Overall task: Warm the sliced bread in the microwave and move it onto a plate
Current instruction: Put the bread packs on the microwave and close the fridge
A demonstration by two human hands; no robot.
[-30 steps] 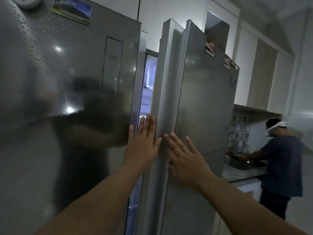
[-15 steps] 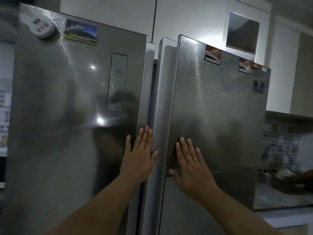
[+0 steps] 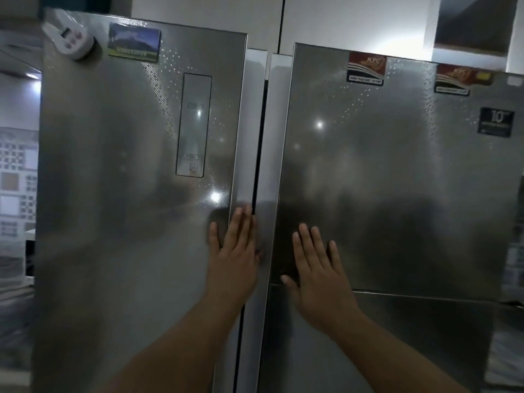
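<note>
Both refrigerator doors have swung nearly shut since the earlier frame, where a lit gap showed between them; only a thin dark seam now separates the left door [image 3: 136, 194] from the right door [image 3: 397, 180]. The left hand [image 3: 232, 259] lies flat against the inner edge of the left door, its fingers [image 3: 241, 222] stretched out and close together, holding nothing. The right hand [image 3: 317, 276] presses flat on the right door just beside the seam, fingers [image 3: 306, 239] spread a little wider, thumb out to the side, also empty. Each palm touches steel and grips no handle.

A white kitchen timer [image 3: 69, 42] and a landscape magnet [image 3: 134, 42] sit near the top of the left door, above a narrow control panel [image 3: 193, 124]. Two red stickers [image 3: 365, 68] mark the top of the right door.

No sliced bread, microwave or plate is in view, so where the bread sits cannot be told from here. The step in hand looks like closing the refrigerator, early in the task or between stages.

As for handling, sliced bread is likely light, soft and easily crushed or torn, and after warming it may be limp and hot. A loose hold under the slice or by its crust edges, with fingers spread for support, would probably suit better than a pinch in the middle.
</note>
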